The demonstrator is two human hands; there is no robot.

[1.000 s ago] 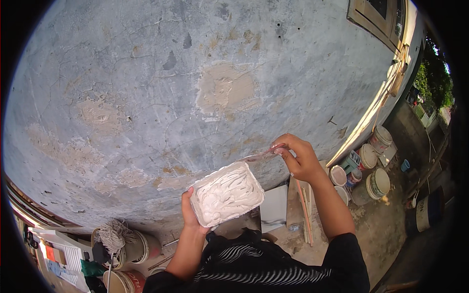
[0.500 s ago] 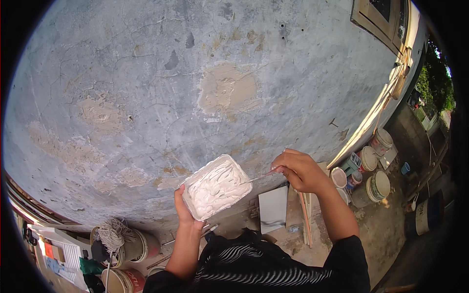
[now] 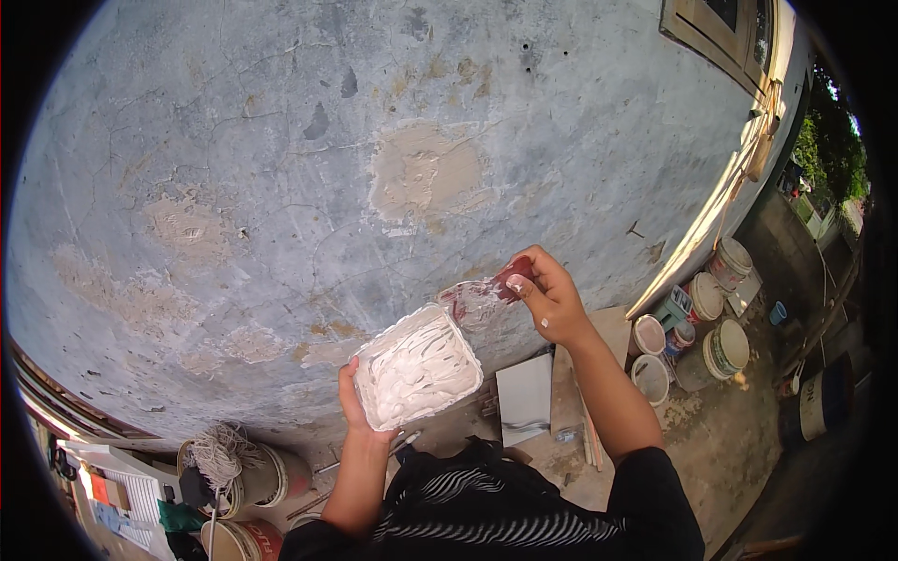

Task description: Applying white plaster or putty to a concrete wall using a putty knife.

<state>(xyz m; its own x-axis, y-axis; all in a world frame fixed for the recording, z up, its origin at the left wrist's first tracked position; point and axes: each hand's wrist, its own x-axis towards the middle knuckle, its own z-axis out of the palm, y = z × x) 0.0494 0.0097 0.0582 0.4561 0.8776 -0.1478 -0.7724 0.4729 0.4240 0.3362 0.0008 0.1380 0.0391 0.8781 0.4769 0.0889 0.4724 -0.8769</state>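
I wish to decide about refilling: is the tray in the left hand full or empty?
Not empty: pale paste covers the visible inside of the tray held by the left hand. Its depth cannot be told.

Looks like a house's yard (image 3: 730, 453) — patched wall (image 3: 327, 178), window (image 3: 718, 39), buckets (image 3: 726, 346) outdoors.

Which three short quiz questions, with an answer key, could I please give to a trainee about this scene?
1. Open question: What does the person's left hand hold?
2. True or false: The person's right hand holds nothing.
3. Multiple choice: Where is the stringy mop head?
A) on the window frame
B) by the buckets at the picture's lower left
C) on the white board

Key:
1. A shallow tray of whitish paste.
2. False; it holds a dark red spreader smeared with paste.
3. B
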